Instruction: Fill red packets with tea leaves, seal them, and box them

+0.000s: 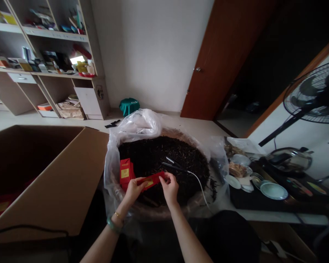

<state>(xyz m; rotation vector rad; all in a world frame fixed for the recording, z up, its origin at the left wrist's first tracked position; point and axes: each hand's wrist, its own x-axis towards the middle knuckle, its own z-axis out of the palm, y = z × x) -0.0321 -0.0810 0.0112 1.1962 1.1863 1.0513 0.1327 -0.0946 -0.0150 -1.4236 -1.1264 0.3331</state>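
Note:
A small red packet with a gold label is held flat between both hands over a big plastic-lined basket heaped with dark loose tea leaves. My left hand pinches the packet's left end; a green bangle sits on that wrist. My right hand pinches its right end. A stack of matching red packets stands on the leaves at the left. A dark tool with a white cord lies on the leaves just beyond my hands.
A large open cardboard box stands to the left, with red packets inside. A dark tray with cups, dishes and a kettle sits on the right. A standing fan is far right. Shelves line the back wall.

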